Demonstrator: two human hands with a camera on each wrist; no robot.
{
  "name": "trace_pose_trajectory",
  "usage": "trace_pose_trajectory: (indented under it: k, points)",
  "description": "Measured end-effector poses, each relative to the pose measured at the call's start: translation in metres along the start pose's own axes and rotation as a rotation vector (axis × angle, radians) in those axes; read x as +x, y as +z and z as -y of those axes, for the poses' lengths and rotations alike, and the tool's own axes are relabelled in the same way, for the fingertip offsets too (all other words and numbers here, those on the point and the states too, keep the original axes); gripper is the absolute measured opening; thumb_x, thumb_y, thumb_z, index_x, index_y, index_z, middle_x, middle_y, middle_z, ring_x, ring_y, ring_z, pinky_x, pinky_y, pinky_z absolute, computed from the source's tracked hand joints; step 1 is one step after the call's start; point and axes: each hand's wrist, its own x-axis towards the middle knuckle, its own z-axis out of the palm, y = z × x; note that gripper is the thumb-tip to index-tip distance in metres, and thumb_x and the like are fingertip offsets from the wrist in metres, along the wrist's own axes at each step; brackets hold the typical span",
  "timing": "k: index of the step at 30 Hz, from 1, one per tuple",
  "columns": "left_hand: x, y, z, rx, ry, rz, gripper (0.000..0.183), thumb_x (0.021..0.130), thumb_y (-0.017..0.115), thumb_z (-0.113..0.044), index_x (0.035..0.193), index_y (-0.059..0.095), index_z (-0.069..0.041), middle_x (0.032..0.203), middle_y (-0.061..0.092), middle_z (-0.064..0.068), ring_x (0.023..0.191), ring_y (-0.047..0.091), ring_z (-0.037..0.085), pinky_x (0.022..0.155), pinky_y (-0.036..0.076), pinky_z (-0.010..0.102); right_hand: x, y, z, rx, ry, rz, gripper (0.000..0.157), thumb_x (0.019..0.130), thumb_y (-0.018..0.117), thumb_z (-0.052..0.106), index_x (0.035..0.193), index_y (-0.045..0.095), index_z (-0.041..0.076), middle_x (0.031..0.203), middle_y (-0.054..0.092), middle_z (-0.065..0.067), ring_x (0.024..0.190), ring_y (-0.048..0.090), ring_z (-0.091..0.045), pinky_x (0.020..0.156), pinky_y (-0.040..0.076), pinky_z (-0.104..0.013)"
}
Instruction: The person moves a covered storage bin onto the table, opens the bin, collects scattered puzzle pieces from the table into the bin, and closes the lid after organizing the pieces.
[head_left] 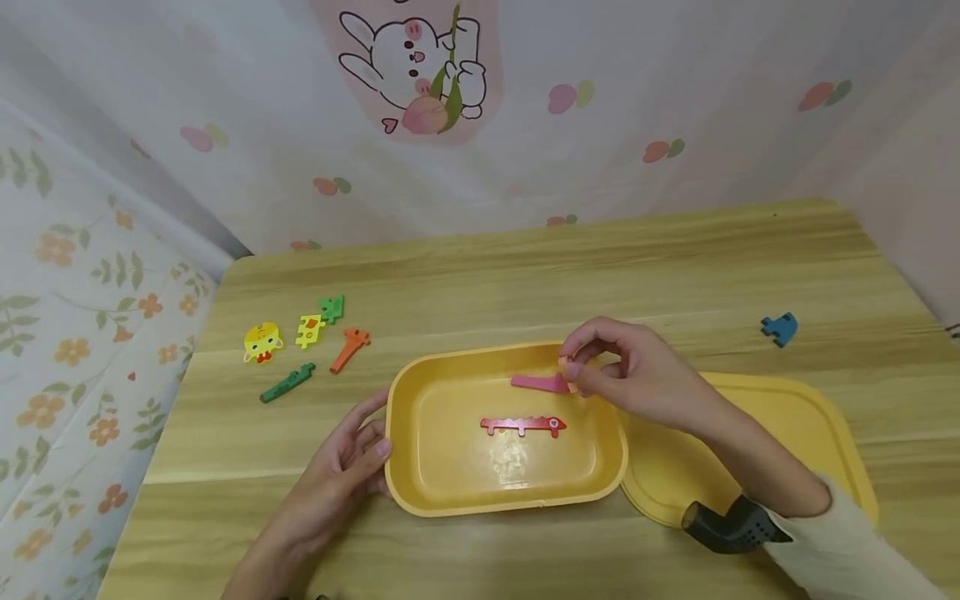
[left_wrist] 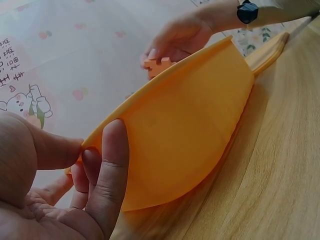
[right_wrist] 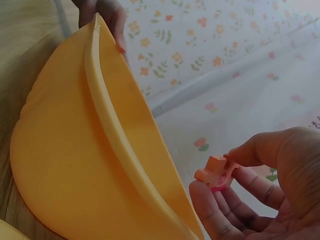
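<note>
- A yellow animal-face piece [head_left: 263,342] lay at the far left of the bench [head_left: 465,550].
- A dark green piece [head_left: 288,383] lay nearer the person, slanted across the wood grain.
- A yellow piece with a red diamond [head_left: 308,332] lay right of the animal-face piece; a light green piece [head_left: 332,309] sat at its upper right corner. Whether these two were joined could not be determined.
- An orange stem-shaped piece [head_left: 349,350] lay to their right, tilted.
- The left hand [head_left: 348,462] gripped the left end of the yellow container [head_left: 450,400], its fingers [left_wrist: 115,155] closed about the rim and outer wall.
- The container stood on the bench. Inside, a red piece [head_left: 521,425] lay near the middle, and a pink piece [head_left: 536,383] lay near the far wall, its right end partly hidden.
- The right hand [head_left: 637,375] was positioned at the container's far right corner. Its fingers [right_wrist: 205,207] were narrow, pinching a small orange piece [right_wrist: 216,174].
- A yellow lid [head_left: 787,417] lay on the bench beside the container, beneath the right forearm.
- A blue piece [head_left: 780,329] lay beyond the lid, well apart from the others.
</note>
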Motion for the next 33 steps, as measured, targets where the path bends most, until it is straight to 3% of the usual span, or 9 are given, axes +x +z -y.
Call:
trace_pose_trajectory:
  k: [5, 15, 23, 33]
  points:
    - [-0.003, -0.001, 0.004, -0.009, 0.005, 0.008, 0.059, 0.112, 0.047, -0.007, 0.166, 0.022, -0.016, 0.129, 0.062, 0.003, 0.096, 0.071, 0.013, 0.078, 0.067, 0.031, 0.0, 0.005, 0.001, -0.021, -0.04, 0.01, 0.015, 0.098, 0.077, 0.014, 0.11, 0.071, 0.01, 0.103, 0.07, -0.004, 0.09, 0.066, -0.018, 0.053, 0.05, -0.023]
    - [-0.001, -0.003, 0.003, -0.024, 0.041, 0.044, 0.059, 0.112, 0.044, -0.004, 0.166, 0.023, -0.016, 0.132, 0.062, 0.004, 0.096, 0.071, 0.013, 0.078, 0.067, 0.031, 0.0, 0.009, 0.001, -0.075, -0.059, -0.016, 0.011, 0.098, 0.077, 0.015, 0.108, 0.073, 0.016, 0.107, 0.07, 0.002, 0.097, 0.067, -0.015, 0.07, 0.06, -0.024]
    - [0.0, -0.002, 0.003, -0.024, 0.023, 0.051, 0.059, 0.112, 0.045, -0.006, 0.166, 0.022, -0.016, 0.131, 0.062, 0.003, 0.097, 0.071, 0.012, 0.079, 0.066, 0.031, -0.003, 0.012, -0.001, -0.067, -0.061, -0.023, 0.017, 0.097, 0.077, 0.014, 0.114, 0.073, 0.012, 0.108, 0.072, 0.001, 0.097, 0.068, -0.013, 0.071, 0.062, -0.025]
    - [0.0, -0.005, 0.004, -0.031, 0.023, 0.054, 0.059, 0.113, 0.044, -0.005, 0.166, 0.022, -0.018, 0.134, 0.062, 0.003, 0.098, 0.071, 0.012, 0.079, 0.066, 0.031, -0.003, 0.017, 0.0, -0.047, -0.087, -0.013, 0.013, 0.097, 0.077, 0.011, 0.109, 0.074, 0.015, 0.105, 0.074, 0.003, 0.094, 0.07, -0.012, 0.074, 0.064, -0.027]
